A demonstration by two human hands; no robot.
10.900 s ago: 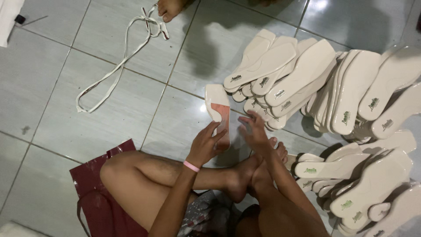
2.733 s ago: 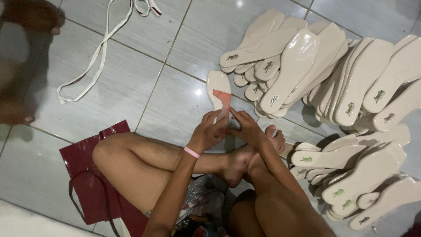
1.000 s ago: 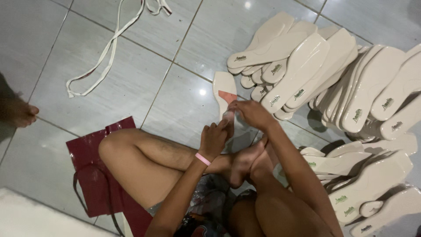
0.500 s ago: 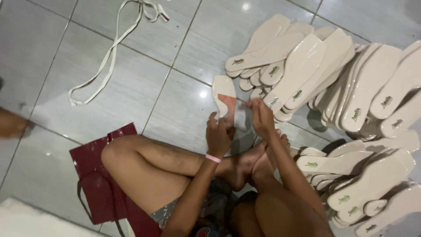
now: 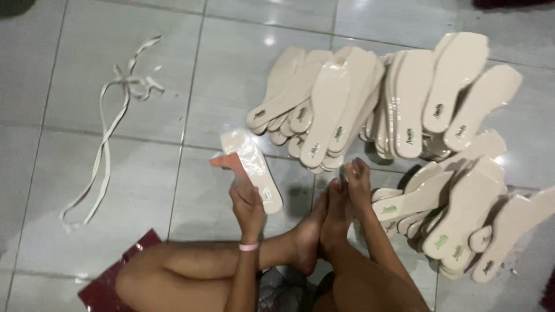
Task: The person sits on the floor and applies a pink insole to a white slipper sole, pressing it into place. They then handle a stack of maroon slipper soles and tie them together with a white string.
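My left hand (image 5: 245, 199), with a pink band at the wrist, grips a cream shoe insole (image 5: 254, 167) that lies tilted over the tiled floor; an orange-pink piece (image 5: 228, 163) sticks out at its left edge. My right hand (image 5: 358, 179) is off that insole, over by the near edge of the right-hand heap of cream insoles (image 5: 457, 208), fingers pointing away from me with nothing seen in them. My bare feet (image 5: 326, 228) rest between the two hands.
A second big pile of insoles (image 5: 347, 104) fans out across the far floor. A loose cream strap (image 5: 110, 144) lies at the left. A dark red bag (image 5: 107, 286) sits under my left leg.
My right hand has let go of the insole and moved right toward the heap. The left hand now holds the insole alone.
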